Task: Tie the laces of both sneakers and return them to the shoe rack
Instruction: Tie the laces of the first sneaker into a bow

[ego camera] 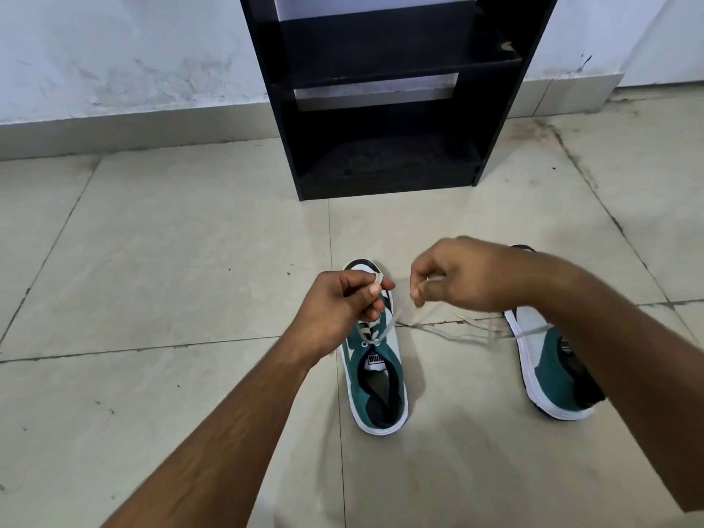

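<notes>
My count: 2 sneakers [375, 369] [548, 367], 1 rack [384, 108] w/ 2 shelves visible, my 2 hands [339, 302] [464, 276].

Shoe rack [384, 108] at top centre against wall [133, 51], one sneaker [377, 375] on floor [171, 261] at centre, second sneaker [548, 367] right of it, hands above both.

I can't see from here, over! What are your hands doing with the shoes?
Left hand and right hand each pinching a lace of the left sneaker. Knot unfinished. Right sneaker laces loose. Shoe rack ahead, nothing blocking.
</notes>
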